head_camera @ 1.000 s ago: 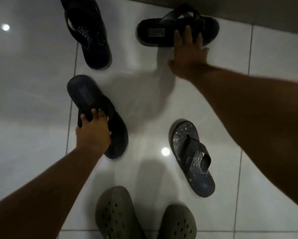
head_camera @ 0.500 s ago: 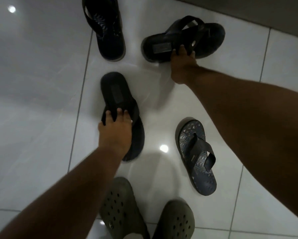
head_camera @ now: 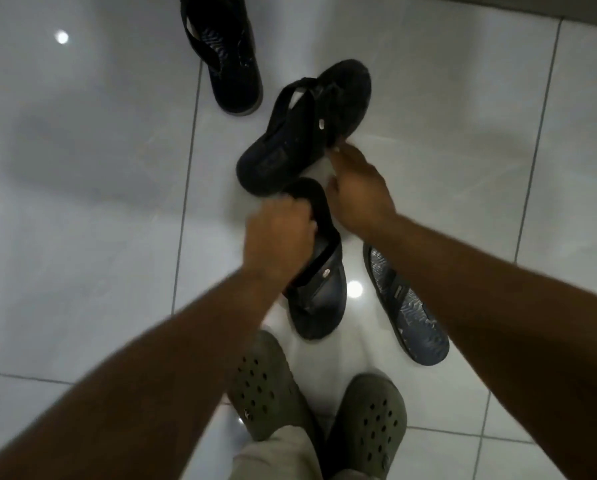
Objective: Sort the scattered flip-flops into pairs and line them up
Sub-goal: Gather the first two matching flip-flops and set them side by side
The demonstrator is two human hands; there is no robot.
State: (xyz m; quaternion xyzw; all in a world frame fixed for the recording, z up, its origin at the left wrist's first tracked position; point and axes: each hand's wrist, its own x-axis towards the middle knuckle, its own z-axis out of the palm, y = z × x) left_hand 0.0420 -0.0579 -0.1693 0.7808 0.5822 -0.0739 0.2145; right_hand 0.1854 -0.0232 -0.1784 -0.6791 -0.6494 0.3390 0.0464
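Two plain black flip-flops sit close together at the centre of the white tiled floor. My left hand (head_camera: 278, 233) grips the nearer black flip-flop (head_camera: 319, 299) at its heel end. My right hand (head_camera: 357, 188) holds the farther black flip-flop (head_camera: 300, 133) by its edge; that one lies at a slant, its heel almost touching the nearer one. A patterned dark flip-flop (head_camera: 408, 306) lies to the right, partly under my right forearm. Another patterned dark flip-flop (head_camera: 226, 60) lies at the top, cut off by the frame.
My own feet in olive-green clogs (head_camera: 266, 386) stand at the bottom centre. A dark wall base (head_camera: 532, 5) runs along the top right. Glossy white tiles (head_camera: 82, 168) stretch to the left and right of the flip-flops.
Both hands have drawn their black flip-flops inward and toward me. The far one swung from lying sideways by the wall to a slant beside the near one, which has turned strap side up.
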